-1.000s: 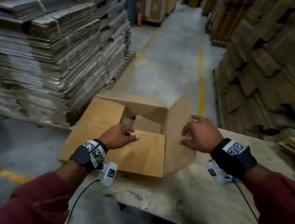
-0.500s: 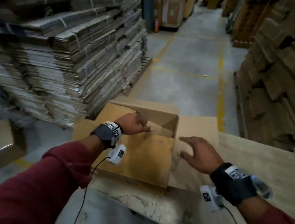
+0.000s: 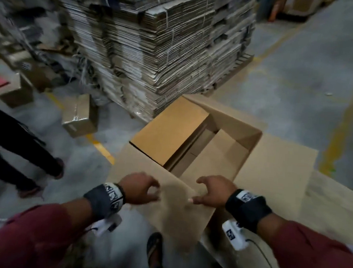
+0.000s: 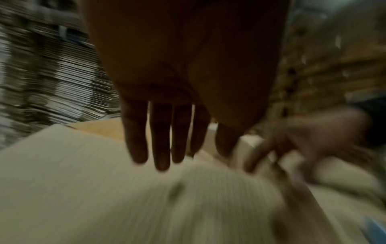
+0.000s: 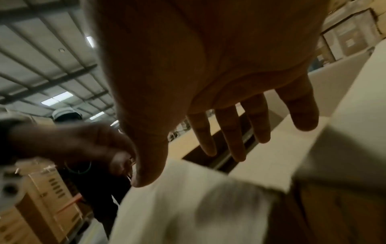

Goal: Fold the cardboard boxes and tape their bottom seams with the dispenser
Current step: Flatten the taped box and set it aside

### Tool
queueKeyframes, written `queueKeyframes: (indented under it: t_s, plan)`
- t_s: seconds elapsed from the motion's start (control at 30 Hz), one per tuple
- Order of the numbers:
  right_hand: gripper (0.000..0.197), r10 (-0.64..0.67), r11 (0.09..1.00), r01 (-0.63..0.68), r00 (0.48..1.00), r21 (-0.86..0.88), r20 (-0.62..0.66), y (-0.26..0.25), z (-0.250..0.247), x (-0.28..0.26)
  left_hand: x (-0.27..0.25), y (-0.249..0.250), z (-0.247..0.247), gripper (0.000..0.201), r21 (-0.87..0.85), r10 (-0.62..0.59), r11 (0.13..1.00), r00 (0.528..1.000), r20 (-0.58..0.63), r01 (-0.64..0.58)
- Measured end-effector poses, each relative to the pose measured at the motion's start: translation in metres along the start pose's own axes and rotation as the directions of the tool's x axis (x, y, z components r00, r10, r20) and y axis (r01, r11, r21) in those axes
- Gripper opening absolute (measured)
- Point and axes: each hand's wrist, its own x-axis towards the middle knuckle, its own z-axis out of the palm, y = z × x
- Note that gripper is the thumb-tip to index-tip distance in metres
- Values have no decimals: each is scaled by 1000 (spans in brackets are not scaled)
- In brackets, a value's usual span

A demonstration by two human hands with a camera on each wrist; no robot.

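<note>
a dim warehouse, with tall stacks of flattened cartons [image 3: 157, 47] on the far left and a grey floor [image 3: 292, 69] marked with yellow lines. a pale wooden desk [image 3: 334, 205] carries the work.

the left hand [image 3: 139, 189] and right hand [image 3: 213, 192] hover close together over the near flap [image 3: 174, 209] of a box [image 3: 212, 153]. both grips are loose: fingers spread and only slightly bent, closed on nothing. the left wrist view shows the left fingers [image 4: 160, 140] straight, just above the flap's pale ribbed surface; whether they touch it cannot be told through the blur. the right thumb [image 5: 150, 156] points down at the flap, and the right fingers reach toward the box's dark opening.

the box lies straight ahead of both hands, its opening just beyond the fingertips. the near flap slopes toward the person and overhangs the desk edge. a tan flap [image 3: 167, 131] stands to the left of the opening, a wide flap [image 3: 274, 173] lies flat to the right, and another rises at the far side. the near flap's fold line runs left to right across both hands, which are about equally near, so pushing it forward over the opening seems the likely next fold.

no dispenser is in view. a second person's legs [image 3: 12, 142] stand at the far left, near small taped boxes [image 3: 80, 115] on the floor.
</note>
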Motion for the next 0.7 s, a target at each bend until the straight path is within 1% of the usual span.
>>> queueKeyframes:
  t_s: [0.03, 0.07, 0.1, 0.13, 0.17, 0.2, 0.23, 0.27, 0.3, 0.33, 0.4, 0.43, 0.5, 0.53, 0.6, 0.63, 0.67, 0.7]
  plan:
    - [97, 18, 999, -18, 1000, -27, 3, -2, 11, 5, 17, 1, -7, 52, -36, -29, 999, 990, -139, 24]
    - [95, 36, 997, -36, 999, -61, 4, -3, 21, 8, 34, 4, -17, 49, -71, -62, 996, 965, -255, 45]
    - [89, 57, 994, -57, 998, -96, 4, -4, 29, 11, 52, 8, -29, 51, -99, -103, 992, 940, -325, 74]
    - [80, 78, 990, -78, 997, -121, -1, -5, 36, 13, 70, 12, -38, 57, -101, -142, 988, 926, -349, 113]
    - [68, 102, 986, -102, 995, -131, -4, -6, 42, 14, 87, 14, -46, 67, -87, -182, 983, 923, -340, 163]
    - [56, 123, 984, -123, 992, -130, -2, -6, 46, 15, 104, 15, -49, 78, -59, -227, 974, 925, -305, 220]
    - [45, 144, 981, -142, 990, -131, 4, -4, 48, 14, 118, 15, -50, 84, -12, -276, 959, 925, -260, 283]
    - [37, 165, 977, -162, 986, -136, 12, 0, 49, 12, 129, 15, -50, 84, 52, -314, 942, 923, -223, 332]
    - [30, 190, 973, -185, 982, -140, 19, 8, 49, 9, 138, 15, -50, 82, 99, -324, 932, 926, -195, 348]
    - [25, 209, 969, -204, 978, -138, 18, 17, 49, 6, 143, 17, -51, 83, 116, -304, 939, 938, -170, 325]
    - [15, 224, 966, -224, 974, -133, -12, 39, 50, -2, 144, 28, -63, 93, 129, -194, 969, 974, -121, 209]
    - [13, 230, 962, -231, 973, -145, -28, 50, 49, -7, 141, 35, -72, 97, 141, -134, 978, 980, -145, 154]
    - [19, 249, 950, -252, 968, -182, -41, 69, 44, -17, 132, 39, -100, 98, 138, -48, 987, 966, -254, 85]
    - [19, 267, 945, -272, 962, -182, -52, 79, 41, -21, 129, 32, -118, 97, 114, -37, 991, 952, -304, 75]
    - [26, 323, 927, -330, 944, -178, -69, 96, 35, -29, 117, -2, -154, 89, 39, -81, 994, 937, -341, 100]
    - [32, 353, 916, -361, 933, -175, -75, 103, 31, -31, 114, -27, -165, 82, 22, -139, 988, 929, -344, 156]
    - [37, 376, 906, -383, 924, -178, -73, 108, 29, -33, 108, -49, -170, 74, 63, -222, 964, 914, -340, 258]
    - [37, 397, 896, -402, 916, -187, -63, 111, 28, -33, 102, -67, -167, 68, 187, -333, 896, 886, -322, 404]
